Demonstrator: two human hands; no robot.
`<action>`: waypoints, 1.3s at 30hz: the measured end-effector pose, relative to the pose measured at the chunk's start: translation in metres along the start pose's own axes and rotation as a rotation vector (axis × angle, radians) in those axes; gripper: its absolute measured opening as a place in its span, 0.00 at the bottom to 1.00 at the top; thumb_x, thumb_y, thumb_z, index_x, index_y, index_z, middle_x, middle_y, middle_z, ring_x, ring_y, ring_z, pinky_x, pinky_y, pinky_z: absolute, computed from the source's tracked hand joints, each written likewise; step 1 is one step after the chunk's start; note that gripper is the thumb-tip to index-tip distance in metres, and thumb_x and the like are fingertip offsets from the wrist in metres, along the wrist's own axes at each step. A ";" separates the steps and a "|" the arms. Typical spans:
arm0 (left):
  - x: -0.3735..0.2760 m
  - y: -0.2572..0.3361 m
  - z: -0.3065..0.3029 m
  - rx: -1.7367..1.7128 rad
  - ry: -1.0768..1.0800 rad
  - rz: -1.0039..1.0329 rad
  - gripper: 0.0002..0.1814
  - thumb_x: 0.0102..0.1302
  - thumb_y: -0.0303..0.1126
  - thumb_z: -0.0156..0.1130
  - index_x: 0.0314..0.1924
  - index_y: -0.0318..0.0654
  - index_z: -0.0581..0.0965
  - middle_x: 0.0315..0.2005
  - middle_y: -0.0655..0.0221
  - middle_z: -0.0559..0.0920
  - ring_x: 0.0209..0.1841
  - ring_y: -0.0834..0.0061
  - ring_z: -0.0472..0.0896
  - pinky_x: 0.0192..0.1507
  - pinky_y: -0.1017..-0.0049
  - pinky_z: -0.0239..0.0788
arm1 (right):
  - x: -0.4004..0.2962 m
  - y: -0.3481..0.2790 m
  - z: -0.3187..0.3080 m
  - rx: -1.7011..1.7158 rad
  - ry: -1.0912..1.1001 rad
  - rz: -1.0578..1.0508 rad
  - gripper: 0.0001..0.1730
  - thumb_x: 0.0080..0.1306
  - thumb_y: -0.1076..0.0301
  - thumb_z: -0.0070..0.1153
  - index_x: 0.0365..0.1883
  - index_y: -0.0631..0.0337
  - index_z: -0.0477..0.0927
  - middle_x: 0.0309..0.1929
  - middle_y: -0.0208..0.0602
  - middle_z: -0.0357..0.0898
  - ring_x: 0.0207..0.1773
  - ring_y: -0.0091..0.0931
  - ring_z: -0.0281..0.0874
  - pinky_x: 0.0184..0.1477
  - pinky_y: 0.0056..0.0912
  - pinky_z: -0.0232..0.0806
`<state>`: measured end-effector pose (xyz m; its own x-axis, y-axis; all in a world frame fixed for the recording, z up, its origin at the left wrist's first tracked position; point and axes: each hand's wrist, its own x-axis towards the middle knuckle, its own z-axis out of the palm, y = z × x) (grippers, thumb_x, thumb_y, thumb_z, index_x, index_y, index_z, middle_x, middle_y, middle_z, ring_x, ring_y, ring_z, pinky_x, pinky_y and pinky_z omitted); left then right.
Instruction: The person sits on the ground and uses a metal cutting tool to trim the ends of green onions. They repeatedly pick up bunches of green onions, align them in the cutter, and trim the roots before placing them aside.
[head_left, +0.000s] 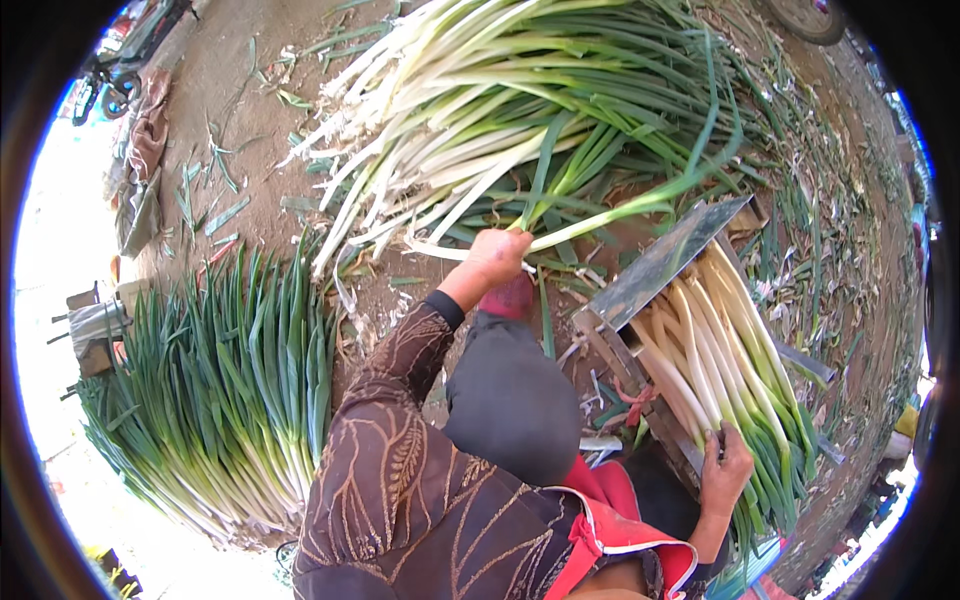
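Note:
My left hand (499, 251) is closed around a long green onion (577, 229), its white root end to the left and its green leaves to the upper right. My right hand (724, 457) touches the near side of a bundle of green onions (720, 352) lying in a low wood-and-metal stand (615, 352); whether its fingers grip any stalk is unclear. A flat metal plate (671, 262) stands across the root end of that bundle. Ahead, a large loose pile of green onions (480, 120) lies on the ground, roots to the left.
Many green onions (232, 390) stand in a dense row at the left, leaves up. Trimmed leaves and peelings (832, 172) litter the dirt at the right. A red cloth strip (636, 401) is tied on the stand. A wheel (806, 19) shows at the top right.

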<state>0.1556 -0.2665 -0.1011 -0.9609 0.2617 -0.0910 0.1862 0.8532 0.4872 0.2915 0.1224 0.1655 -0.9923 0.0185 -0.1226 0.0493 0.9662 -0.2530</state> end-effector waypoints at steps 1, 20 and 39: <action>0.006 -0.001 -0.020 0.048 0.029 -0.034 0.07 0.53 0.30 0.55 0.34 0.44 0.74 0.34 0.64 0.79 0.33 0.58 0.80 0.32 0.59 0.71 | 0.000 -0.001 0.000 -0.004 0.003 0.004 0.14 0.59 0.73 0.58 0.42 0.72 0.78 0.27 0.49 0.78 0.28 0.39 0.78 0.34 0.37 0.69; 0.240 -0.165 -0.253 0.266 -0.065 -0.553 0.66 0.36 0.67 0.73 0.66 0.28 0.56 0.60 0.45 0.69 0.63 0.53 0.68 0.64 0.63 0.58 | 0.001 0.001 0.000 -0.061 -0.029 0.094 0.14 0.56 0.73 0.58 0.40 0.71 0.78 0.27 0.51 0.77 0.28 0.44 0.76 0.33 0.43 0.67; 0.131 -0.061 -0.146 0.360 0.109 -0.034 0.35 0.48 0.38 0.66 0.58 0.47 0.65 0.47 0.55 0.69 0.52 0.58 0.67 0.52 0.61 0.63 | -0.002 0.014 0.007 -0.142 -0.059 0.064 0.14 0.57 0.69 0.59 0.40 0.69 0.79 0.29 0.51 0.78 0.29 0.45 0.77 0.34 0.44 0.68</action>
<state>-0.0116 -0.3500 -0.0163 -0.9803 0.1976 0.0001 0.1955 0.9697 0.1467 0.2945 0.1342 0.1559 -0.9790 0.0705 -0.1914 0.0918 0.9902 -0.1048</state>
